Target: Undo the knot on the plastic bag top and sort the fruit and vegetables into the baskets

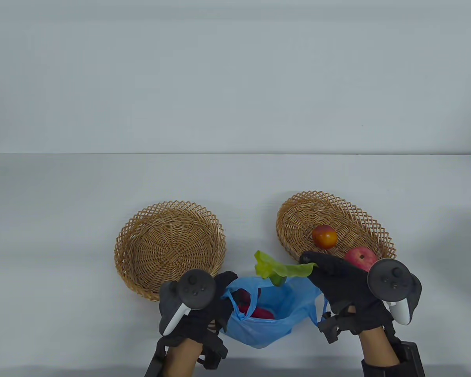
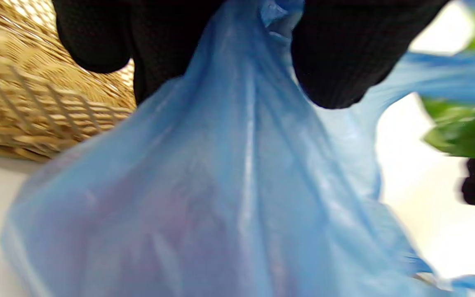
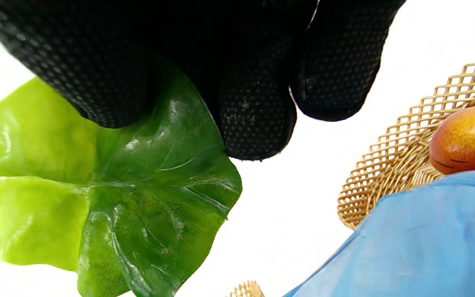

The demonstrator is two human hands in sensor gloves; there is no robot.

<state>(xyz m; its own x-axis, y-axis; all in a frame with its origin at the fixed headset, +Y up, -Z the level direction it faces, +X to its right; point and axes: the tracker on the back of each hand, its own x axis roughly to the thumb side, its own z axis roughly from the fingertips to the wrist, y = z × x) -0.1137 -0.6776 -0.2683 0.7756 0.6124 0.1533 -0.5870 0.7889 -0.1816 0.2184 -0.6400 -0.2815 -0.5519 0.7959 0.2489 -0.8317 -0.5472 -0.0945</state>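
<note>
Pinching a green leaf (image 1: 282, 269) at frame centre, the right hand (image 1: 347, 288) lifts it above the blue bag (image 1: 269, 314) (open-mouthed), whose rim the left hand (image 1: 204, 302) grips, lower left.

L hand (image 1: 204, 302) gripping, R hand (image 1: 337, 282) pinching, both raised

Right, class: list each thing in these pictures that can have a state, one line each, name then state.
blue plastic bag: untied, mouth open, red produce inside
left hand: grips the bag's edge
right hand: pinches the green leaf
green leaf: lifted above the bag
left basket: no produce in it
right basket: holds two fruits
orange-red fruit: lying in the right basket
red apple: lying in the right basket
</note>
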